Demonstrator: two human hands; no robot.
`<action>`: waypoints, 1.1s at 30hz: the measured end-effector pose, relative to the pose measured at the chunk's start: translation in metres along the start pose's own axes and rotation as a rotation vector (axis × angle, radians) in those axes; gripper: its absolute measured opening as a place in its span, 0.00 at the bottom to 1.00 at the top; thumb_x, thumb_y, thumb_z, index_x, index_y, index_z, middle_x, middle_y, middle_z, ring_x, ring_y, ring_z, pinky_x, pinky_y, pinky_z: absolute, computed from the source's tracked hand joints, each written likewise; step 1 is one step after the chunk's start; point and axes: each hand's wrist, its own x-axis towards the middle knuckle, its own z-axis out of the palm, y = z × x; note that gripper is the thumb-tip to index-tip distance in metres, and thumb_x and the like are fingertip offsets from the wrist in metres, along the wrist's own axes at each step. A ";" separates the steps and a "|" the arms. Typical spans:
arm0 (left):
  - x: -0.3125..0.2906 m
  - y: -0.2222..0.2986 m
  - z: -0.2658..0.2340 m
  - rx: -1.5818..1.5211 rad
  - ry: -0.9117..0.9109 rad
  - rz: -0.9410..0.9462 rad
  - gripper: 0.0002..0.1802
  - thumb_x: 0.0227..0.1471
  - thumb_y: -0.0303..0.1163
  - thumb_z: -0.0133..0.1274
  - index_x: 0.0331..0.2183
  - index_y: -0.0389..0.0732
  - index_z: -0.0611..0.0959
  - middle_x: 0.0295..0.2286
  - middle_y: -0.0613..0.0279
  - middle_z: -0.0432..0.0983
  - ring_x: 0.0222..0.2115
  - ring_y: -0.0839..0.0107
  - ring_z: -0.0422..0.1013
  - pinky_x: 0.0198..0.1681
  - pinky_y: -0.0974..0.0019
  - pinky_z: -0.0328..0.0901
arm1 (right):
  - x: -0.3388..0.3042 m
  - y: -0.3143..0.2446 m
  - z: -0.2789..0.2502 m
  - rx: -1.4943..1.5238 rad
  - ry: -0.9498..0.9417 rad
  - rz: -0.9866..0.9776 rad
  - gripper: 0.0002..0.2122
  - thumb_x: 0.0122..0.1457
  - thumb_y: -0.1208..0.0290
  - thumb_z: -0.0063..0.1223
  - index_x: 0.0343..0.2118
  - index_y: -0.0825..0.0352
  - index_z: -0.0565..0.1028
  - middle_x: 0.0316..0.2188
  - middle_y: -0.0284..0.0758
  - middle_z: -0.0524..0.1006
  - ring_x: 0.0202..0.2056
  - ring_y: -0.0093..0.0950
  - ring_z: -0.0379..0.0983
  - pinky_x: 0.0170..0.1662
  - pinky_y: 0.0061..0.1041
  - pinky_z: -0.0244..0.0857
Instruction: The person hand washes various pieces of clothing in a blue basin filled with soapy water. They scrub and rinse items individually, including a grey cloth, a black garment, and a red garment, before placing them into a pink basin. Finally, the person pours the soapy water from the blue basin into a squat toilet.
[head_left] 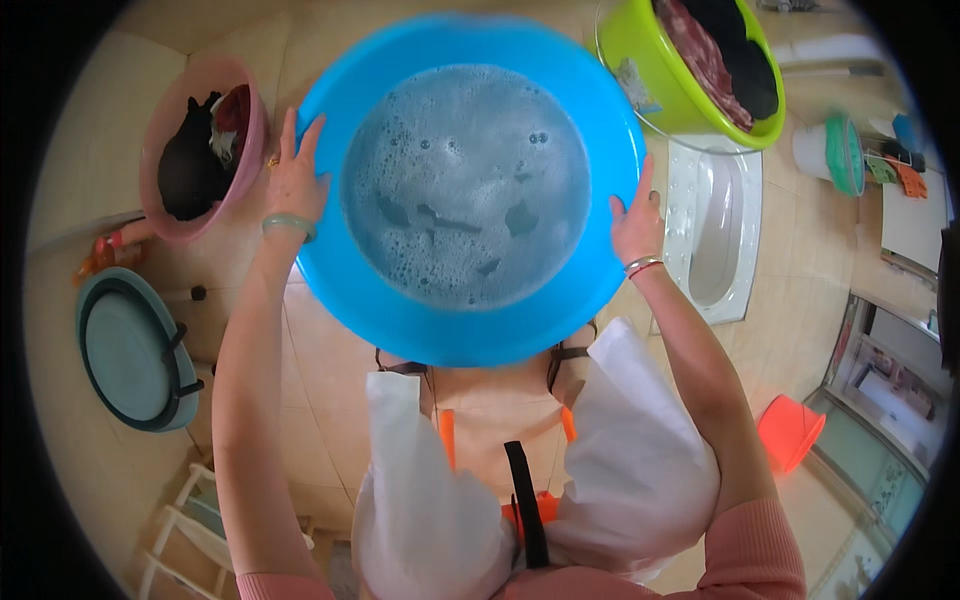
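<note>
A large round blue basin (470,340) is in front of me, above my knees. Grey, soapy water (465,180) with foam and small bubbles fills its middle. My left hand (297,180) grips the basin's left side, fingers along the outer wall and thumb toward the rim; a pale green bangle circles that wrist. On the opposite side my right hand (640,225) grips the wall, with a ring on a finger and a bangle and red cord at the wrist. Whether anything lies under the cloudy water I cannot tell.
A pink basin (158,205) with dark clothes stands left; a lime-green bucket (690,110) with clothes, far right. Beside it is a white squat toilet (735,240). A grey-green folding basin (125,350) is at left, a red bucket (785,435) at right.
</note>
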 end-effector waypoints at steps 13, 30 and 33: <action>-0.061 -0.005 0.017 -0.128 -0.103 -0.091 0.52 0.52 0.25 0.53 0.65 0.68 0.39 0.46 0.36 0.65 0.40 0.43 0.72 0.44 0.51 0.69 | -0.037 0.034 -0.010 0.061 -0.095 0.133 0.43 0.59 0.66 0.55 0.67 0.52 0.35 0.43 0.58 0.71 0.41 0.53 0.73 0.44 0.44 0.70; -0.137 0.058 0.016 -0.263 -0.277 -0.210 0.56 0.54 0.26 0.54 0.64 0.64 0.29 0.51 0.31 0.62 0.47 0.42 0.70 0.49 0.48 0.67 | -0.044 0.116 0.000 0.021 -0.056 0.020 0.42 0.60 0.63 0.53 0.67 0.50 0.35 0.37 0.52 0.73 0.31 0.47 0.76 0.31 0.38 0.72; -0.152 0.066 0.031 -0.287 -0.271 -0.187 0.57 0.53 0.27 0.54 0.64 0.62 0.28 0.51 0.30 0.61 0.47 0.42 0.69 0.49 0.49 0.67 | -0.049 0.130 -0.008 0.024 -0.035 0.013 0.42 0.59 0.64 0.55 0.68 0.49 0.37 0.34 0.50 0.73 0.29 0.46 0.75 0.29 0.38 0.72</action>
